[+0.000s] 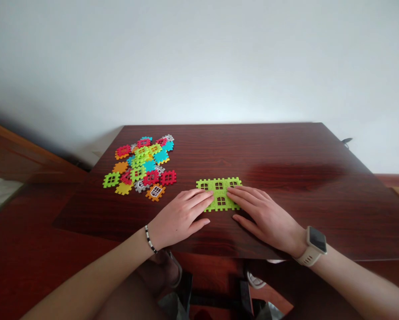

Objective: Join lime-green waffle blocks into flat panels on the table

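A flat panel of joined lime-green window tiles [219,194] lies on the table in front of me, its outer edges toothed. My left hand [187,211] rests on its left part, fingers stretched out flat and pointing right. From the other side my right hand [257,209] lies over the right part, fingers also extended, with the thumb apart on the table side. Between the two sets of fingertips the middle windows show. Both hands cover portions of the panel's lower corners and sides.
To the left on the dark wooden table [219,151] lies a loose pile of interlocking tiles [142,162] in red, orange, yellow, green, blue and grey. A white wall [219,62] stands behind the table. A dark cable [346,141] shows past the right edge.
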The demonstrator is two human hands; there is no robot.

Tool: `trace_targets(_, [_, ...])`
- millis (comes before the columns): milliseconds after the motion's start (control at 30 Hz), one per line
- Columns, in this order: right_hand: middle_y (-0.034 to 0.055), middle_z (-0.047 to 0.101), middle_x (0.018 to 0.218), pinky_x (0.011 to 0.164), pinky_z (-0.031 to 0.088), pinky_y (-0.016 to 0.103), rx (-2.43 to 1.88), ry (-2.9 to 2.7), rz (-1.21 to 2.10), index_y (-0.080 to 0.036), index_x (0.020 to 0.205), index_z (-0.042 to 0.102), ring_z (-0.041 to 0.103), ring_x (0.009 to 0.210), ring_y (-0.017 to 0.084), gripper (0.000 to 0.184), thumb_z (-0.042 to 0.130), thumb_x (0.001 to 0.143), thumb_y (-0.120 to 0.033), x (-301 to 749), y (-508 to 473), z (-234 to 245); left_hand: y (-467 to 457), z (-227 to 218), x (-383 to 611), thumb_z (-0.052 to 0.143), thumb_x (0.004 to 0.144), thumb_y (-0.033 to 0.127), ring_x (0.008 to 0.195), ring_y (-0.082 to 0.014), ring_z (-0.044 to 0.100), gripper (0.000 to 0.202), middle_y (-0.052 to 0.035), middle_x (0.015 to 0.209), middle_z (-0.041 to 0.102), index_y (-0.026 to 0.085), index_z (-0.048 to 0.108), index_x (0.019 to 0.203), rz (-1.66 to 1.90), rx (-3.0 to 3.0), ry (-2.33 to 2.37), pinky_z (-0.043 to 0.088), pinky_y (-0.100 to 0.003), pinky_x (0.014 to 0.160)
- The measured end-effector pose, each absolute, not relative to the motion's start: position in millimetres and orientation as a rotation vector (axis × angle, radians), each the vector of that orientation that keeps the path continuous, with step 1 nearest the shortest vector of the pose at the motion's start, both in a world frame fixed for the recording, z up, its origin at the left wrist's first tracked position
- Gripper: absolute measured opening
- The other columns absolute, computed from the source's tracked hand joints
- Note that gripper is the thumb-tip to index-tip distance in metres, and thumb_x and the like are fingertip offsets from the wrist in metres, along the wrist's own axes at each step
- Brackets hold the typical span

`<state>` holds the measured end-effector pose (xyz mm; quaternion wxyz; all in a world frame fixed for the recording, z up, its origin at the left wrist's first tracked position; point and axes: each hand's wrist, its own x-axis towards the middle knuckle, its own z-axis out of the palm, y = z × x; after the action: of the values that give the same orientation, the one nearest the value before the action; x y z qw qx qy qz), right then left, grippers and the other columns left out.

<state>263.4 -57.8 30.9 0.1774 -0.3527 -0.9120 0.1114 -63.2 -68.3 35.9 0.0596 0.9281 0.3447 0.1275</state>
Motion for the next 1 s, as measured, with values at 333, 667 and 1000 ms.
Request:
trace_targets(333, [0.0032, 0.061, 0.178, 0.119, 0.066, 0.066, -0.991, -2.611, 0.338, -0.041, 0.185, 0.042, 0.070, 0.149, 0.037, 0.072, 0.062, 0.116, -0.035, 260.3, -72.1, 36.3, -79.8, 40.5, -55.2, 0.060, 0.121, 0.032, 0.145, -0.0312, 0.069, 0.036, -0.0109, 0.172, 0.066, 0.020, 0.068, 0.154, 0.367, 2.888, 1.028, 0.060, -0.051, 0.120])
trace_targets(667, [0.0135, 0.059, 0.179, 0.126, 0.061, 0.062, -1.061, -2.552, 0.239, -0.021, 0.179, 0.052, 0.062, 0.158, 0.036, 0.059, 0.051, 0.122, -0.034, 252.3, -65.4, 40.4, -75.0, 33.3, -31.7, 0.056, 0.121, 0.056, 0.163, -0.0409, 0.055, 0.068, -0.0244, 0.182, 0.051, 0.006, 0.057, 0.167, 0.435, 2.901, 1.166, 0.050, -0.059, 0.133])
trace_targets(1000, [0.0248, 0.034, 0.190, 0.145, 0.038, 0.058, -1.263, -2.629, 0.013, 0.000, 0.185, 0.033, 0.033, 0.180, 0.038, 0.073, 0.042, 0.117, -0.026, 218.5, -61.8, 11.4, -60.5, 16.3, 4.5, 0.033, 0.124, 0.039, 0.179, -0.0395, 0.036, 0.068, -0.0295, 0.187, 0.038, -0.006, 0.044, 0.174, 0.377, 2.789, 1.366, 0.037, -0.057, 0.146])
